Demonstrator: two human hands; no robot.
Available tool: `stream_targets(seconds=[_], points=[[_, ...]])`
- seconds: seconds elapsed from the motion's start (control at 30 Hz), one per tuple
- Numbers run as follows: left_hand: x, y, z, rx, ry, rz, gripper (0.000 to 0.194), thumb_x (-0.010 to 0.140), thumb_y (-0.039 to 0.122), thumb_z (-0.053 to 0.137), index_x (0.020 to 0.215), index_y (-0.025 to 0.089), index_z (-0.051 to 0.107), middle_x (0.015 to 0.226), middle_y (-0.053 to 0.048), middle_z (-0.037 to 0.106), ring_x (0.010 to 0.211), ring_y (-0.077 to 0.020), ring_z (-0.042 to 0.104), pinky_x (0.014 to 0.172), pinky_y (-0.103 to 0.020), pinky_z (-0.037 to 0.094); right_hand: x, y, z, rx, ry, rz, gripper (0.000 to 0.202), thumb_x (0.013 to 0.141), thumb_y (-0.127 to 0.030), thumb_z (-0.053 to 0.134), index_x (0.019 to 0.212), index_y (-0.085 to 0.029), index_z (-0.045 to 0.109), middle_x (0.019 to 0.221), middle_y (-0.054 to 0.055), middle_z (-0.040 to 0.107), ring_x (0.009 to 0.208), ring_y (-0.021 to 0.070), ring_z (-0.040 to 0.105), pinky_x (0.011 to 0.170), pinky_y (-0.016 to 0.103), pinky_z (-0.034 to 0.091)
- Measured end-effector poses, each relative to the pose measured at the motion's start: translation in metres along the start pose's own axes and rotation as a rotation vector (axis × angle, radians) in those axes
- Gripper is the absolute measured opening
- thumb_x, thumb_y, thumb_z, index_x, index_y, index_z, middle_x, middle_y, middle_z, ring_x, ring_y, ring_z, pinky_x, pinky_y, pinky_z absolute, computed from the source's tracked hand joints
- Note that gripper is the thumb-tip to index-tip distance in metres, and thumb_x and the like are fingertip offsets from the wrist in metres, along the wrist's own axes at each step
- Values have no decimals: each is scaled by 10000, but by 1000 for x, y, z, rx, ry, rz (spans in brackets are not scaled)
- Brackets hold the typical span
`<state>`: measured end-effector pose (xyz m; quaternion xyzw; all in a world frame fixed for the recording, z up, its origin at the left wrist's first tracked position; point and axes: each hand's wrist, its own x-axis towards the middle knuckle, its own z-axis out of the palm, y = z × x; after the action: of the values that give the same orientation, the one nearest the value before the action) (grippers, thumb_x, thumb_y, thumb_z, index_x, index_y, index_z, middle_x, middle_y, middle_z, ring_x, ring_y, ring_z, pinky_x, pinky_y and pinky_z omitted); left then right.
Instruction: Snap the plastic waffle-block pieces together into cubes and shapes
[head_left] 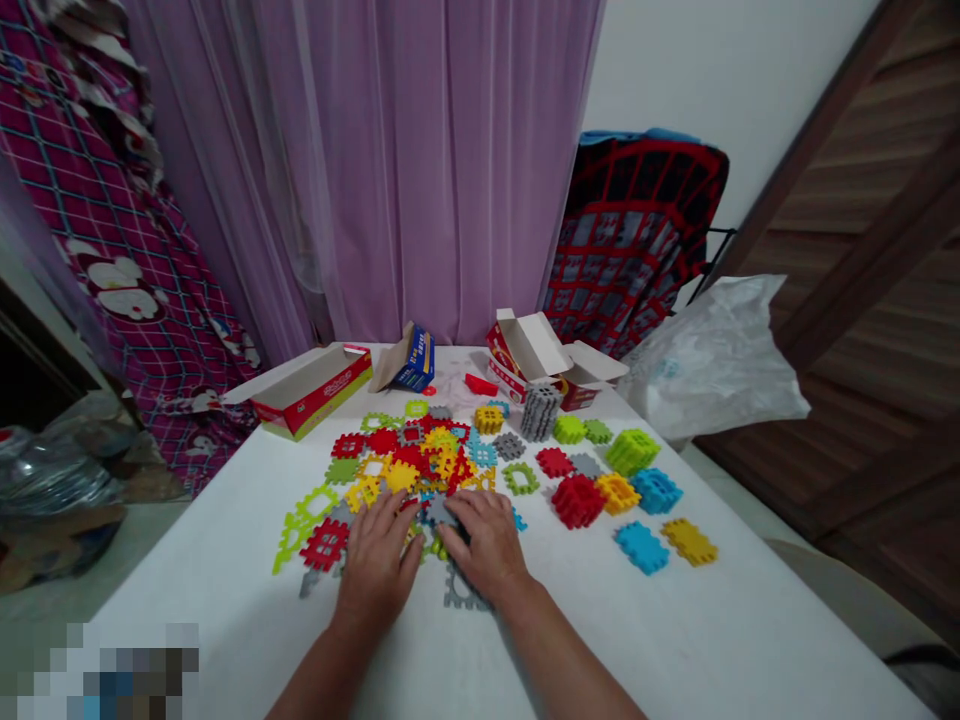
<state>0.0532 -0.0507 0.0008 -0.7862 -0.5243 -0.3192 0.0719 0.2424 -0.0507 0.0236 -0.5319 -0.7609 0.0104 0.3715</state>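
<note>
Both hands rest on a loose heap of plastic interlocking tiles in the middle of the table. My left hand (382,555) lies palm down on the near left of the heap, fingers spread, beside a red window tile (325,545). Fingers apart, my right hand (484,540) touches the near right of the heap, partly covering a grey tile (455,598). Yellow tiles (401,476) and red tiles lie mixed beyond my fingertips. Some pieces under both palms are hidden. Light green frame tiles (300,520) spread at the heap's left edge.
Sorted stacks stand to the right: grey tiles (540,412), red tiles (577,501), green tiles (632,452), blue tiles (657,491) and yellow tiles (689,541). Behind are a red open box (315,392), a blue box (415,360) and another red box (517,360). A plastic bag (712,350) hangs at the right edge.
</note>
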Motion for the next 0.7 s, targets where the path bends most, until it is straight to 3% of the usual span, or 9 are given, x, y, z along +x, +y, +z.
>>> stream_targets(seconds=[0.13,0.23,0.33,0.43,0.6,0.7], points=[[3,-1,-6,-13,20,55,367,916,305,517,1265,238,609,1292,-91,664,1247,-294,561,1127,-563,289,1,-2,-4,80,131,-70,228,963,-233,479,1045,-225,692,983,54,724,922,190,618,848,340,451],[5,2,-10,-57,52,75,341,919,329,533,1233,233,624,1192,-89,715,1150,-272,622,1072,-508,372,1,-8,-5,221,190,-31,252,969,-240,449,985,-206,699,902,60,700,849,170,624,780,289,494],[7,7,-12,-122,126,93,257,938,345,508,1078,211,676,976,-81,760,933,-233,686,902,-413,499,-1,-15,-2,369,166,69,247,949,-231,458,922,-201,702,819,43,684,778,153,635,718,260,503],[9,9,-13,-191,184,109,247,955,349,479,992,203,675,853,-57,752,792,-198,692,759,-334,544,-3,-20,0,482,133,176,213,917,-239,498,871,-200,702,771,25,685,729,147,637,697,256,499],[10,9,-18,-269,213,68,190,938,316,505,951,214,666,823,-35,746,758,-182,698,720,-302,567,-4,-22,-6,581,90,190,217,900,-281,517,840,-200,709,772,31,687,739,152,632,688,261,494],[9,8,-20,-322,213,55,173,929,265,496,966,223,659,873,-36,751,801,-175,710,745,-300,579,-5,-19,-9,651,-22,183,218,886,-317,539,922,-204,721,862,43,709,804,164,643,737,279,510]])
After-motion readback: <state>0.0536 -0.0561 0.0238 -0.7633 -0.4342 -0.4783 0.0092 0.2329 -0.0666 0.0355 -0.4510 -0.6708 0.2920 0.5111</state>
